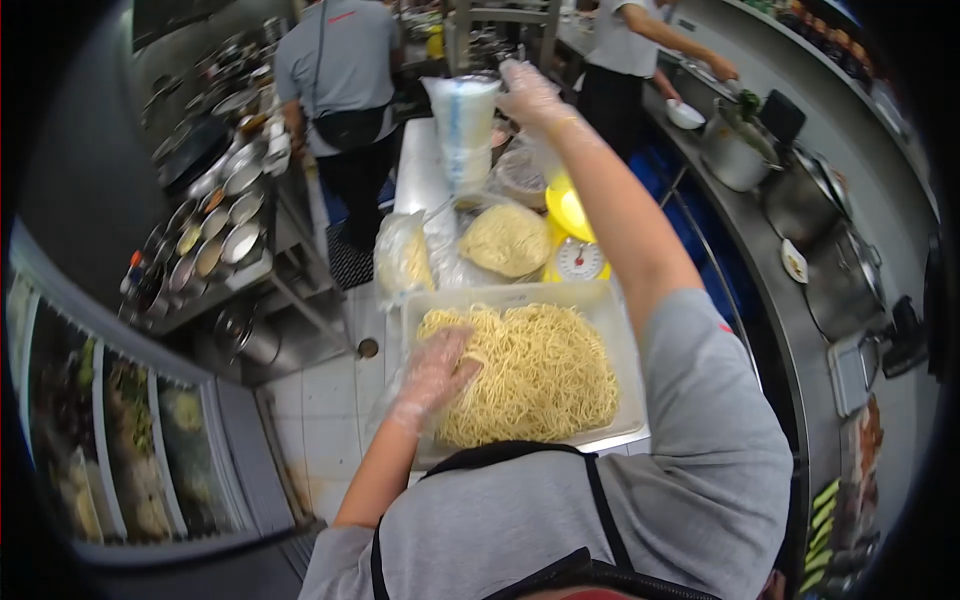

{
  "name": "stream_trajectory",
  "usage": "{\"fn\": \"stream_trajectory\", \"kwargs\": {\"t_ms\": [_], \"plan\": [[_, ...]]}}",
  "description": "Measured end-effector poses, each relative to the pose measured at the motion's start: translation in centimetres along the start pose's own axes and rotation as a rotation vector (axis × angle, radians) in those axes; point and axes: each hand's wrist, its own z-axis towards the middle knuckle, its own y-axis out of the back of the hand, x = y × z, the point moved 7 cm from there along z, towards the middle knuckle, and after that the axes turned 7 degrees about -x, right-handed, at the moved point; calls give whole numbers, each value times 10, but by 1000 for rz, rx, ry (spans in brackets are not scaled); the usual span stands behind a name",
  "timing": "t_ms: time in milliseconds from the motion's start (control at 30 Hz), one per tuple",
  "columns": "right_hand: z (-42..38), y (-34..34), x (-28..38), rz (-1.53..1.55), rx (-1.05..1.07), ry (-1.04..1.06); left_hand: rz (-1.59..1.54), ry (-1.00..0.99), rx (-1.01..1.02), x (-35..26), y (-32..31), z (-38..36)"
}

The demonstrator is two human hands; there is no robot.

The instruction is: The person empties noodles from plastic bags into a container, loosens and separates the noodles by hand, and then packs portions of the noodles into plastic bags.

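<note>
My left hand [437,375], in a clear plastic glove, lies with fingers stretched on the left side of a heap of yellow noodles [545,375]. The noodles fill much of a pale plastic tub [622,350] right in front of me. My gloved right hand [532,95] reaches far forward, past a yellow weighing scale [580,260]. Its fingers are bent together beside a tall stack of clear plastic [468,130] with blue marks; what they hold, if anything, is too small to make out. Behind the tub sit a bag of noodles [505,240] and a smaller filled bag [403,255].
On the left stands a rack with several metal bowls [240,243], above a glass-fronted cooler [130,430]. Large pots [735,150] line the right counter. One co-worker [340,70] stands ahead left; another [620,50], ahead right, reaches over a pot near a white bowl [685,115].
</note>
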Motion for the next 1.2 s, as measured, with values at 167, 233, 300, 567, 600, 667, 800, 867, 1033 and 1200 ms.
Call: {"fn": "stream_trajectory", "kwargs": {"t_ms": [167, 233, 300, 567, 600, 667, 800, 867, 1033, 1200], "plan": [[34, -60, -17, -219, 130, -19, 7, -47, -43, -8, 15, 2], [30, -50, -20, -40, -60, -101, -13, -61, -47, -13, 22, 3], [27, -49, -14, -128, 32, -70, -11, -76, -40, -12, 22, 2], [25, -25, -3, -261, 130, -55, -10, -111, -77, -16, 21, 0], [27, -22, -2, -259, 116, -29, -19, -129, -95, -16, 23, 1], [38, -39, -21, -250, 101, -22, -8, -123, -93, -14, 20, 6], [37, -14, -8, -254, 23, -10, 0, -92, -66, -10, 14, 4], [41, -7, -4, -241, -7, -13, -5, -83, -68, -8, 12, 5], [75, -6, -4, -180, -72, 40, 12, 2, -32, -3, 10, 2], [93, 21, 9, -111, -245, 37, -17, -14, -33, -6, 13, 2]]}}
